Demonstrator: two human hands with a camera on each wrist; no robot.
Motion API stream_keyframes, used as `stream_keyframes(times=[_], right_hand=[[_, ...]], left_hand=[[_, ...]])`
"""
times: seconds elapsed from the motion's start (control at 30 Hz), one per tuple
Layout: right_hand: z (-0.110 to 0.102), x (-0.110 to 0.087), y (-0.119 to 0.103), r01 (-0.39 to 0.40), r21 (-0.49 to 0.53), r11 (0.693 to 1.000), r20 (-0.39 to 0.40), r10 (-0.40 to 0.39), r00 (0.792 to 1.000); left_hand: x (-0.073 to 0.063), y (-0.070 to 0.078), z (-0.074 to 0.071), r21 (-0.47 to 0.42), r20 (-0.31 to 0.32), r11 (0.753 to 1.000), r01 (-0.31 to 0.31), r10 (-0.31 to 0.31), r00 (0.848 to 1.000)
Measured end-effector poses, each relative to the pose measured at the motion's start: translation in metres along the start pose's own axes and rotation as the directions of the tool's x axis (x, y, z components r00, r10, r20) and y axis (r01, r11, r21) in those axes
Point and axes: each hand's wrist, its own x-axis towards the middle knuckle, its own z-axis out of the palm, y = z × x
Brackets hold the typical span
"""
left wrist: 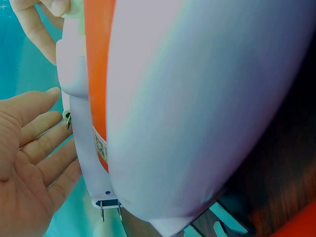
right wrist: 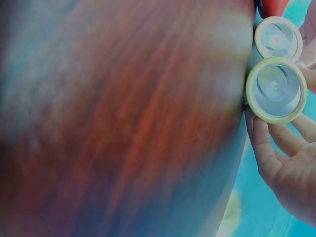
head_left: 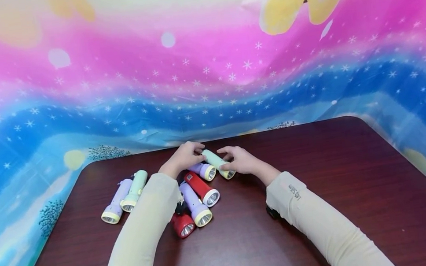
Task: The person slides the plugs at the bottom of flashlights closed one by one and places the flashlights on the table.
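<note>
Toward the back of the table lies a pale green flashlight (head_left: 213, 158) with a cream-rimmed head. Just right of it is my right hand (head_left: 240, 160), its thumb touching the barrel near the head and its fingers spread loosely alongside. My left hand (head_left: 184, 156) is at the tail end, thumb and fingers apart, with the palm and straight fingers (left wrist: 47, 168) showing in the left wrist view. A lavender flashlight (head_left: 206, 171) lies against the green one, partly under the left hand. Right beside these are a red flashlight (head_left: 200, 187) and another lavender flashlight (head_left: 193, 202).
A second red flashlight (head_left: 184, 224) is partly hidden by the left sleeve (head_left: 141, 230). Farther left, a lavender flashlight (head_left: 117, 200) and a green flashlight (head_left: 137, 189) lie together. A patterned cloth (head_left: 207, 85) hangs around the dark wooden table (head_left: 341, 170).
</note>
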Motion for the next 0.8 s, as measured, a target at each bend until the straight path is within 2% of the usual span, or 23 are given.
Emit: stream_keyframes(times=[0.27, 0.47, 0.63, 0.8], right_hand=[[0.0, -0.001, 0.0, -0.015, 0.029, 0.999, -0.009, 0.015, 1.0], [0.001, -0.001, 0.001, -0.045, 0.085, 0.995, -0.041, 0.048, 0.998], [-0.001, -0.003, -0.001, -0.076, 0.114, 0.991, -0.033, 0.08, 0.996], [-0.003, -0.008, -0.005, -0.087, 0.122, 0.989, -0.025, 0.091, 0.996]], left_hand=[[-0.004, 0.009, -0.002, -0.042, -0.048, 0.999, -0.014, 0.012, 0.999], [-0.009, 0.019, -0.002, -0.088, -0.061, 0.996, -0.035, 0.029, 0.998], [-0.012, 0.024, -0.003, -0.095, -0.069, 0.995, -0.033, 0.026, 0.997], [-0.015, 0.026, -0.003, -0.095, -0.083, 0.994, -0.058, 0.051, 0.995]])
